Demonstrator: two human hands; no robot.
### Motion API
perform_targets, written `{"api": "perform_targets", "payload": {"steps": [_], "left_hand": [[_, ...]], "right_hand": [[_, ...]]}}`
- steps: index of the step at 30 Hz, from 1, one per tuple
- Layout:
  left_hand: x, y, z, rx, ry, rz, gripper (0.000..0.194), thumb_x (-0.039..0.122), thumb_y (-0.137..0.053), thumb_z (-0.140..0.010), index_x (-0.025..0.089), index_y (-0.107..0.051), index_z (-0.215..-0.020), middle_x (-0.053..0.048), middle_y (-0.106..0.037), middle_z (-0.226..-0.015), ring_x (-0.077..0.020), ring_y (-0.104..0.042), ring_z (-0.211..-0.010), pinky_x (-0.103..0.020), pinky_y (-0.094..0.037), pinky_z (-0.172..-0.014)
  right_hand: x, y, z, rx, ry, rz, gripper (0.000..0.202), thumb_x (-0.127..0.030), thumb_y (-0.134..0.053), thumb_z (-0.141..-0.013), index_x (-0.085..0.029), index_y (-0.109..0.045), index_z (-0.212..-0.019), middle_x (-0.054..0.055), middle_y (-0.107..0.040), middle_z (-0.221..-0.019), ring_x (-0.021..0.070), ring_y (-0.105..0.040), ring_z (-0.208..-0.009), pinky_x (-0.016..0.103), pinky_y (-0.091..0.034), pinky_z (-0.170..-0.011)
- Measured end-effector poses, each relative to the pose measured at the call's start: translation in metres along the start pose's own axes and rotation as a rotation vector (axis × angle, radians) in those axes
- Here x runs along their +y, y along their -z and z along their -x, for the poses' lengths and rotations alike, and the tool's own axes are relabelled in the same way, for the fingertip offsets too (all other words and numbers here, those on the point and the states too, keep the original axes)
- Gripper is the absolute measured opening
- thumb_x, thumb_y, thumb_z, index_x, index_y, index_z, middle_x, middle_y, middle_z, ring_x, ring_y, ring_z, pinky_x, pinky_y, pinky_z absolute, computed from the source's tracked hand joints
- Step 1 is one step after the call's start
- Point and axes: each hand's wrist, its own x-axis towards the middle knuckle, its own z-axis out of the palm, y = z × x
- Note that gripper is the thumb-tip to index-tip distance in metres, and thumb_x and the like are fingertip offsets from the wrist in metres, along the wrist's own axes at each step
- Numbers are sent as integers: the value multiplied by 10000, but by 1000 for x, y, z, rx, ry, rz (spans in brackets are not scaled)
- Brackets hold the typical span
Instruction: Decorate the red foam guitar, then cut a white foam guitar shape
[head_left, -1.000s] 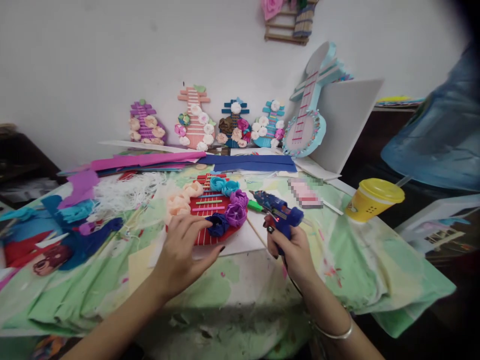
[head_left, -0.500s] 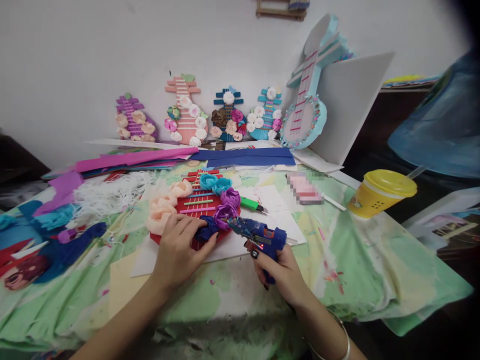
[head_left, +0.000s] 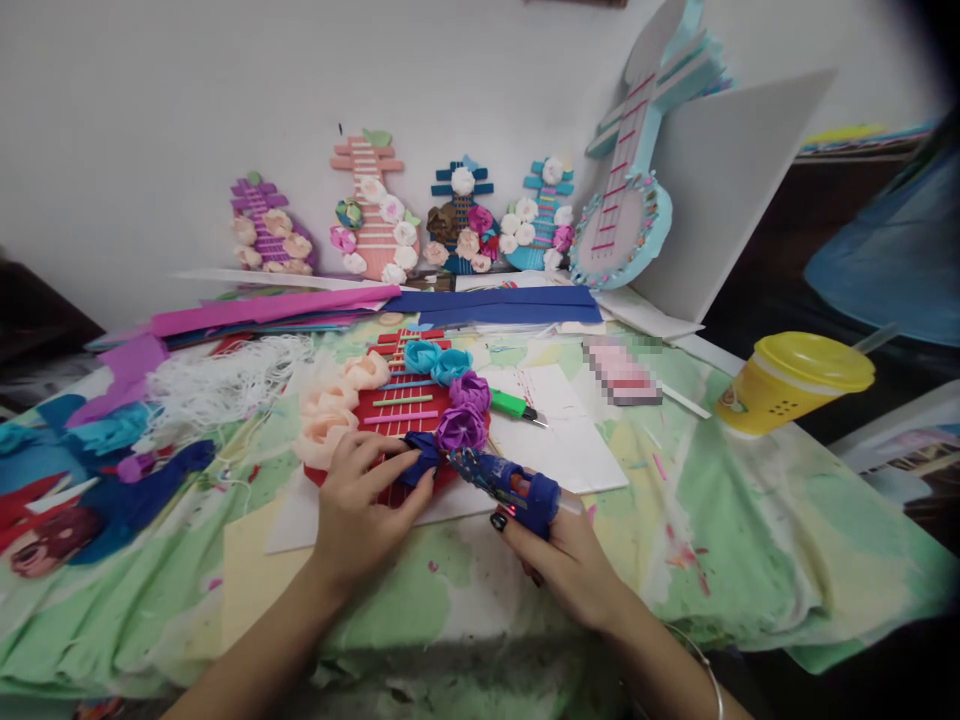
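A red lute-shaped craft board (head_left: 390, 400) lies in front of me on a white sheet (head_left: 577, 440). Peach paper flowers (head_left: 330, 410) run down its left side, turquoise ones (head_left: 439, 360) sit near the top, and purple ones (head_left: 463, 415) are on the right. My left hand (head_left: 364, 500) holds a dark blue paper flower (head_left: 421, 458) at the board's lower edge, thumb and fingers closed on it. In my right hand (head_left: 555, 550) is a blue hot glue gun (head_left: 502, 485), its red light lit. The gun's nozzle points left, close beside the blue flower; whether they touch, I cannot tell.
A green utility knife (head_left: 517, 405) lies right of the board. Farther right are a pink blurred object (head_left: 621, 370) and a yellow lidded cup (head_left: 787, 385). White string (head_left: 225, 385) and paper scraps lie left. Decorated lutes (head_left: 367, 220) lean on the wall.
The glue gun has tilted and shifted slightly left and down, its nozzle now nearer the blue flower. My left hand stays on the flower. The whole view has shifted a little.
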Motion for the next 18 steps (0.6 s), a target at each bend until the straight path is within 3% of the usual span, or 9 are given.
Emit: {"api": "perform_targets", "payload": {"steps": [18], "left_hand": [[1,2,2,0,-15,46,59,121,-693,-744,165,-686,-782,-61,-633,-829,-193,-530,-811,-375,-465,-731]], "right_hand": [[1,1,-4,-35,19,179,183,-333,-543,-867,-162,-589,-913,7,-534,-683,140,-468,-648,240,-377,-569]]}}
